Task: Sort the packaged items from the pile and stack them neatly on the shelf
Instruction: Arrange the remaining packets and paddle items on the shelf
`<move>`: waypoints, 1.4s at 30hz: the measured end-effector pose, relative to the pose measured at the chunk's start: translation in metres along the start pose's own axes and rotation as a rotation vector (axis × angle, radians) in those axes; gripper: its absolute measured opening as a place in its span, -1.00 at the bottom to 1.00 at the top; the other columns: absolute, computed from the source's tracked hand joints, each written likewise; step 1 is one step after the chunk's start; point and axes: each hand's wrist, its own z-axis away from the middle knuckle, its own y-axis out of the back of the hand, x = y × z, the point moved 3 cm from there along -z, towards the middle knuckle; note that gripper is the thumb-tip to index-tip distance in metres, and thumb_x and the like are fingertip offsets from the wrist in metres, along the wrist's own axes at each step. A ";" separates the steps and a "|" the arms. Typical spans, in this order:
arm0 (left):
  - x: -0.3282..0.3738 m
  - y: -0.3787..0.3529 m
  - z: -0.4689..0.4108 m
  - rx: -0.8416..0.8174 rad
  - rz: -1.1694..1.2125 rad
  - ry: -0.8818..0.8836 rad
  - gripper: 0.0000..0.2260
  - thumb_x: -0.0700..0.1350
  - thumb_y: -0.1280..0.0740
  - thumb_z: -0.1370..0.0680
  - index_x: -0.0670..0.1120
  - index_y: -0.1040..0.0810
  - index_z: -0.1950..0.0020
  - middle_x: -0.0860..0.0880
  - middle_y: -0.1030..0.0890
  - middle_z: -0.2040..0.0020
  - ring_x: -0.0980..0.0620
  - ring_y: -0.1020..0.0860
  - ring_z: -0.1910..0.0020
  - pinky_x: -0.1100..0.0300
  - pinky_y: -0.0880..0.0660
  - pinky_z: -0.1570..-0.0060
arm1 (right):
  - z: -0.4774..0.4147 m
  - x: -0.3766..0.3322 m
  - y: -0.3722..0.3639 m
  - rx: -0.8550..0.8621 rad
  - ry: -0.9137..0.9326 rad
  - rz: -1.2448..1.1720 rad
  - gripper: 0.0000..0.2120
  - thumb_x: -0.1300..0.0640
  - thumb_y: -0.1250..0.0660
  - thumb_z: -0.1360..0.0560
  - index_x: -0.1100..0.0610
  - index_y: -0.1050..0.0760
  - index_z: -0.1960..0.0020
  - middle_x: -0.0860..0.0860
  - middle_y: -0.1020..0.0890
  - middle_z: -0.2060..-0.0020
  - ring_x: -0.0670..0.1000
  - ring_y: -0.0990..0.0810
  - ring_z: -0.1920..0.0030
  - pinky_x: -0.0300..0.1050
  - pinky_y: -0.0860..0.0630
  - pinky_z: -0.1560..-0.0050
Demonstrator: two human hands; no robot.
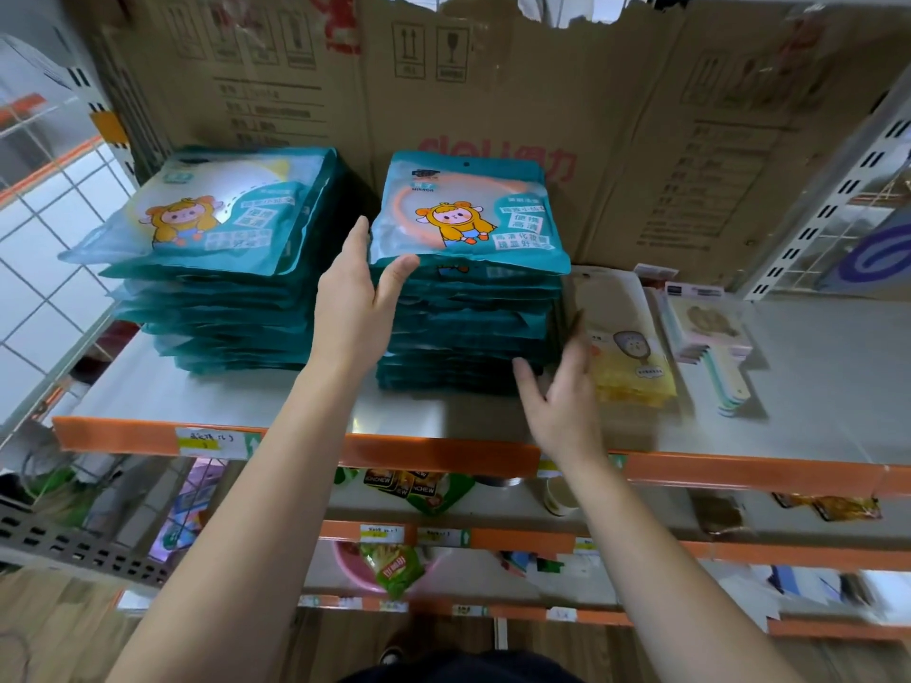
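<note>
Now the tall stack of teal packets [468, 337] sits on the shelf [246, 391], a little back from its front edge. The left hand [355, 288] lies flat against the stack's left side, fingers straight, thumb on the front edge of the top packet [468, 214]. The right hand [562, 391] is open too, fingers spread, low by the stack's right front corner; I cannot tell if it touches. The packets look slippery and their edges do not line up. A hard push from one side could slide the top ones off, toward the other teal stack [222, 298] or onto the yellow packet [631, 347].
</note>
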 end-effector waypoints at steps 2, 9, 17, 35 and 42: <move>0.003 0.007 0.003 0.017 -0.017 -0.049 -0.37 0.08 -0.23 -0.63 -0.18 -0.10 -0.59 -0.11 -0.23 -0.56 -0.03 -0.19 -0.54 0.24 -0.11 -0.43 | 0.007 -0.017 0.008 0.160 0.084 -0.015 -0.23 -0.13 -0.22 -0.56 0.17 0.07 -0.57 0.17 -0.09 -0.56 0.12 -0.07 -0.56 -0.04 -0.13 -0.51; 0.004 0.069 -0.003 0.182 -0.126 -0.290 -0.54 -0.01 -0.20 -0.66 -0.23 -0.34 -0.48 -0.17 -0.42 -0.44 -0.09 -0.35 -0.44 0.21 -0.22 -0.40 | 0.011 -0.101 0.003 0.372 0.641 -0.007 -0.61 0.38 -0.29 -0.50 0.41 -0.41 -0.32 0.28 -0.44 -0.32 0.21 -0.37 -0.41 0.08 -0.30 -0.45; -0.088 0.174 -0.061 0.147 -0.219 -0.049 -0.57 0.05 -0.26 -0.59 -0.16 -0.49 -0.38 -0.21 -0.57 -0.26 -0.21 -0.57 -0.08 0.03 -0.42 -0.16 | 0.006 -0.185 -0.090 0.158 0.646 -0.084 -0.66 0.26 -0.30 -0.55 0.34 -0.48 -0.30 0.21 -0.53 -0.26 0.08 -0.47 -0.32 -0.13 -0.36 -0.40; -0.171 0.162 -0.119 -0.335 0.435 0.537 -0.72 0.15 -0.32 -0.57 -0.01 -0.52 -0.13 0.01 -0.64 0.00 0.03 -0.65 0.08 0.12 -0.62 0.12 | -0.029 -0.222 -0.165 -0.144 0.168 -0.079 -0.32 -0.02 -0.18 -0.62 0.15 0.07 -0.59 0.00 -0.11 -0.57 -0.10 -0.08 -0.53 -0.31 -0.03 -0.45; -0.199 0.166 -0.111 -0.326 0.670 0.550 -0.49 0.34 -0.06 -0.58 0.05 -0.60 -0.20 0.03 -0.71 -0.04 -0.01 -0.66 -0.05 0.00 -0.50 -0.24 | -0.019 -0.190 -0.176 -0.150 0.001 -0.258 0.00 -0.07 -0.46 -0.45 -0.04 0.22 -0.58 -0.06 -0.04 -0.58 -0.09 -0.08 -0.54 -0.26 -0.10 -0.44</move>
